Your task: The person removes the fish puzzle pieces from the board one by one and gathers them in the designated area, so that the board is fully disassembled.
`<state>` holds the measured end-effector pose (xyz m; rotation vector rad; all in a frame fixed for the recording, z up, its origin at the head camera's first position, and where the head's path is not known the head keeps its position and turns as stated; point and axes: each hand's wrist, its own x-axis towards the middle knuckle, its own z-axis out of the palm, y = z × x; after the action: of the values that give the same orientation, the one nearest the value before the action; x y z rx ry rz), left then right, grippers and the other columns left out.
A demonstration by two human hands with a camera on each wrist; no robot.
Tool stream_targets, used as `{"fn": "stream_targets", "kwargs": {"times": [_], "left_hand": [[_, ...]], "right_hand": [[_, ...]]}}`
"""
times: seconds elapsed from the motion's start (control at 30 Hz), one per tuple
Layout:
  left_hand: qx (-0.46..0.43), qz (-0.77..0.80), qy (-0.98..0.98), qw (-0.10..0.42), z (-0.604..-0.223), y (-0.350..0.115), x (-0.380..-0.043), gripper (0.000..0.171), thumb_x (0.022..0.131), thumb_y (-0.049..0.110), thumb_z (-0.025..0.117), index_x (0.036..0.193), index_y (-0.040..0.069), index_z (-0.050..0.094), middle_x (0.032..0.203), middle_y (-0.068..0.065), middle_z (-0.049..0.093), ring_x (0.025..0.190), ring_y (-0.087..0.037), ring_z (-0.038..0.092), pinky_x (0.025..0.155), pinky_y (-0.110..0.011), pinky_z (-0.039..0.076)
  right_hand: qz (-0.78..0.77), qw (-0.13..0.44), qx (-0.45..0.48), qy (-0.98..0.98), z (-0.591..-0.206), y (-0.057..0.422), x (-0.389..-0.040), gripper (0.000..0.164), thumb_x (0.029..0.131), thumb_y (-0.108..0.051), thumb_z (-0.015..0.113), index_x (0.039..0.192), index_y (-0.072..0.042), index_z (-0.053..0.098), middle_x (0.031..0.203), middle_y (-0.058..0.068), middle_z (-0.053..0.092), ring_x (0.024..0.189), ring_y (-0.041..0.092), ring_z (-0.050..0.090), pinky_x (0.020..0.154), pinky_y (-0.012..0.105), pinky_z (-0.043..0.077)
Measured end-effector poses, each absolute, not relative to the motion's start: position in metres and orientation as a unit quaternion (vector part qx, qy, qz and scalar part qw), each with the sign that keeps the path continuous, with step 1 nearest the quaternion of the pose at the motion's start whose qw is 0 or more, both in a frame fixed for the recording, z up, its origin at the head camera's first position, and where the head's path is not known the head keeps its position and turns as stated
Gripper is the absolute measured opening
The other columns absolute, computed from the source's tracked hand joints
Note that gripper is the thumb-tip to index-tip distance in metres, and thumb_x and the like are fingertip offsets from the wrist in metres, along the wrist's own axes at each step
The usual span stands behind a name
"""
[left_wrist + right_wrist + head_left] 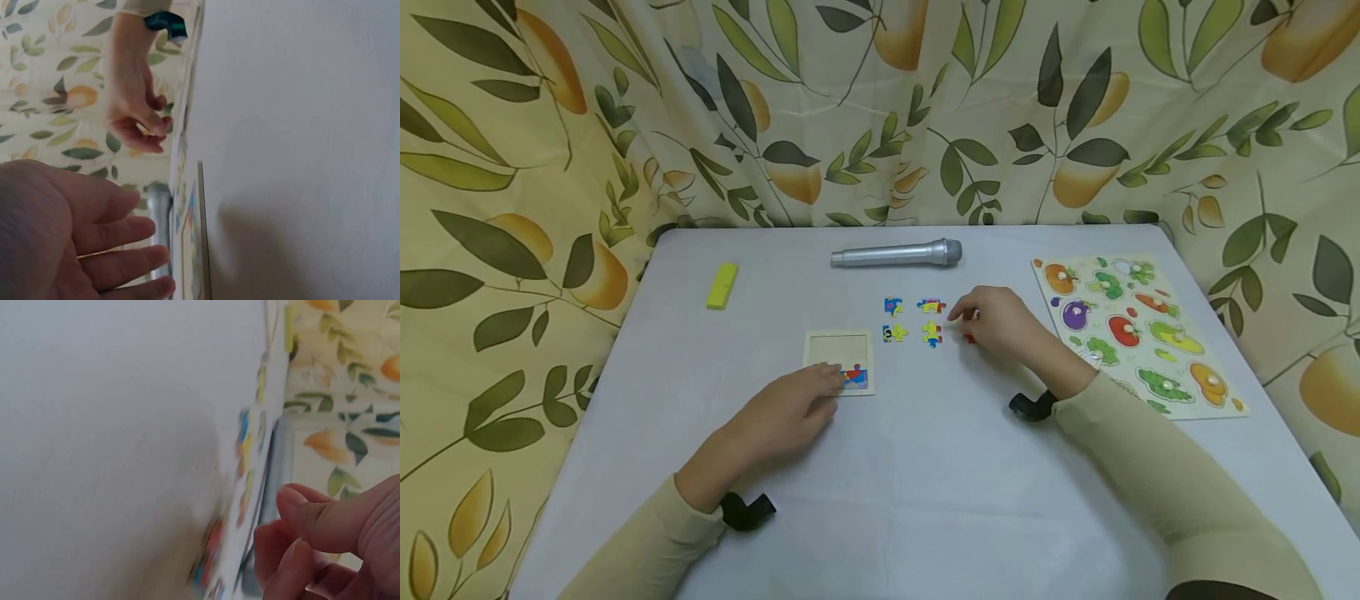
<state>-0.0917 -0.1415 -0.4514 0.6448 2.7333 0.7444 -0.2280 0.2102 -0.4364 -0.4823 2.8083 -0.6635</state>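
Note:
My left hand (790,408) lies with its fingers over the lower left of a small wooden puzzle tray (838,334). Blue and red puzzle pieces (856,377) fill the tray's lower right, partly covered by those fingers. The left wrist view shows the left fingers (125,235) straight and spread beside the tray's edge. To the right, my right hand (1000,321) hovers over loose pieces, thumb and fingers loosely bent, with nothing seen between them. Under it a red piece (969,338) peeks out. Several yellow-and-blue puzzle pieces (932,334) lie between tray and right hand.
Behind the pieces lies a silver microphone (895,253). A yellow block (722,286) is at the back left. The vegetable puzzle board (1180,358) lies on the right, partly under the right forearm. A patterned curtain (880,108) hangs along the table's far edge.

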Motion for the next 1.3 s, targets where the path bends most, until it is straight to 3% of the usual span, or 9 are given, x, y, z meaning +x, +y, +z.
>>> {"fn": "stream_targets", "kwargs": {"times": [0.1, 0.23, 0.4, 0.5, 0.67, 0.83, 1.17, 1.3], "left_hand": [[0.21, 0.232, 0.944, 0.104, -0.452, -0.15, -0.098, 0.05, 0.108, 0.024, 0.063, 0.155, 0.007, 0.058, 0.167, -0.011, 0.051, 0.16, -0.033, 0.042, 0.129, -0.054, 0.037], [0.184, 0.175, 0.962, 0.098, -0.455, -0.161, -0.107, 0.057, 0.109, 0.031, 0.062, 0.16, 0.009, 0.052, 0.172, -0.017, 0.042, 0.163, -0.043, 0.033, 0.13, -0.066, 0.03], [0.145, 0.129, 0.972, 0.13, -0.46, -0.174, -0.115, 0.071, 0.109, 0.047, 0.059, 0.169, 0.016, 0.037, 0.179, -0.018, 0.026, 0.167, -0.048, 0.016, 0.128, -0.077, 0.017], [0.138, 0.129, 0.971, 0.144, -0.462, -0.18, -0.117, 0.075, 0.108, 0.052, 0.058, 0.171, 0.02, 0.032, 0.18, -0.018, 0.021, 0.167, -0.05, 0.011, 0.127, -0.08, 0.014], [0.147, 0.138, 0.968, 0.151, -0.465, -0.187, -0.12, 0.073, 0.109, 0.052, 0.057, 0.171, 0.025, 0.031, 0.18, -0.017, 0.019, 0.167, -0.05, 0.009, 0.126, -0.082, 0.013], [0.149, 0.14, 0.967, 0.151, -0.469, -0.189, -0.122, 0.069, 0.109, 0.049, 0.058, 0.17, 0.027, 0.034, 0.18, -0.017, 0.018, 0.167, -0.05, 0.011, 0.125, -0.083, 0.015], [0.139, 0.144, 0.969, 0.148, -0.472, -0.187, -0.124, 0.07, 0.108, 0.047, 0.062, 0.169, 0.027, 0.036, 0.181, -0.015, 0.018, 0.167, -0.05, 0.011, 0.124, -0.083, 0.015], [0.135, 0.148, 0.968, 0.153, -0.47, -0.187, -0.123, 0.071, 0.107, 0.045, 0.064, 0.169, 0.027, 0.036, 0.181, -0.015, 0.017, 0.167, -0.05, 0.01, 0.125, -0.082, 0.014]], "right_hand": [[-0.25, 0.115, -0.187, 0.943, -0.435, 0.188, -0.226, 0.02, 0.095, -0.006, 0.078, 0.113, -0.013, 0.084, 0.103, 0.006, 0.074, 0.093, 0.026, 0.064, 0.081, 0.037, 0.053], [-0.287, 0.135, -0.221, 0.922, -0.436, 0.151, -0.217, 0.022, 0.094, -0.005, 0.079, 0.114, -0.014, 0.084, 0.103, 0.004, 0.075, 0.087, 0.022, 0.066, 0.073, 0.031, 0.055], [-0.338, 0.184, -0.256, 0.887, -0.44, 0.102, -0.204, 0.025, 0.096, -0.003, 0.078, 0.118, -0.013, 0.083, 0.103, 0.004, 0.073, 0.083, 0.019, 0.066, 0.061, 0.028, 0.059], [-0.36, 0.215, -0.271, 0.866, -0.444, 0.075, -0.197, 0.026, 0.097, -0.003, 0.077, 0.121, -0.011, 0.081, 0.104, 0.005, 0.072, 0.08, 0.016, 0.067, 0.06, 0.027, 0.06], [-0.36, 0.233, -0.289, 0.856, -0.452, 0.045, -0.194, 0.026, 0.097, -0.003, 0.076, 0.122, -0.009, 0.08, 0.101, 0.003, 0.072, 0.076, 0.014, 0.067, 0.066, 0.025, 0.058], [-0.319, 0.227, -0.301, 0.869, -0.46, 0.031, -0.194, 0.025, 0.095, -0.003, 0.078, 0.12, -0.01, 0.082, 0.095, 0.001, 0.069, 0.086, 0.014, 0.061, 0.075, 0.024, 0.052], [-0.295, 0.235, -0.298, 0.877, -0.459, 0.03, -0.188, 0.027, 0.096, -0.004, 0.079, 0.121, -0.012, 0.084, 0.1, 0.003, 0.068, 0.086, 0.016, 0.061, 0.068, 0.023, 0.05], [-0.294, 0.232, -0.3, 0.877, -0.459, 0.029, -0.188, 0.024, 0.095, -0.005, 0.079, 0.117, -0.013, 0.085, 0.101, 0.002, 0.07, 0.089, 0.016, 0.061, 0.072, 0.024, 0.051]]}}
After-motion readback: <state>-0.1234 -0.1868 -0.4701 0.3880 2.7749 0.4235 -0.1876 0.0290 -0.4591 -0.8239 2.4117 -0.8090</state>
